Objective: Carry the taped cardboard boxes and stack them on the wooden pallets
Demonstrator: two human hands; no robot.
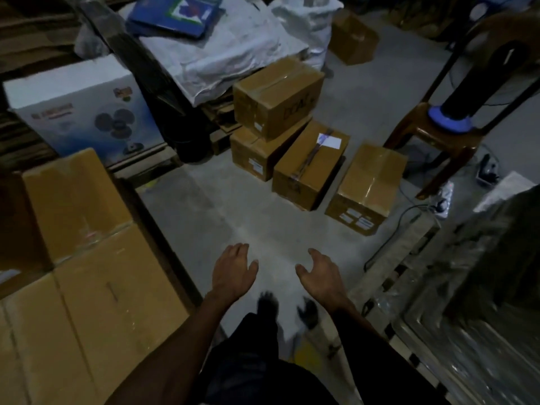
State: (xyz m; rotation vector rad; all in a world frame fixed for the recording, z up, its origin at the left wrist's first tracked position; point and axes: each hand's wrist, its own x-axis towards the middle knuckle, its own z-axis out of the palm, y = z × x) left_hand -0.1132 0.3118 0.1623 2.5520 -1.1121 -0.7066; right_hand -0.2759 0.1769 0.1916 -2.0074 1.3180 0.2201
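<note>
Both bare hands reach forward, holding nothing, above the grey concrete floor [222, 206], short of a cluster of taped brown cardboard boxes.

The left hand [232, 271] and right hand [320, 276] hover side by side, fingers loosely spread, each grip wide and touching nothing. Ahead on the floor lie a brown cardboard box with a white paper slip on top [311, 165], a brown cardboard box with clear tape and white labels [366, 188] just to its right, and a lower brown box [252, 154] carrying another taped brown box with black lettering [277, 96]. At the left, large tan cardboard cartons [87, 258] stand packed together, near a white fan carton [79, 109]. A brown plastic chair [438, 135] stands at the right.
</note>
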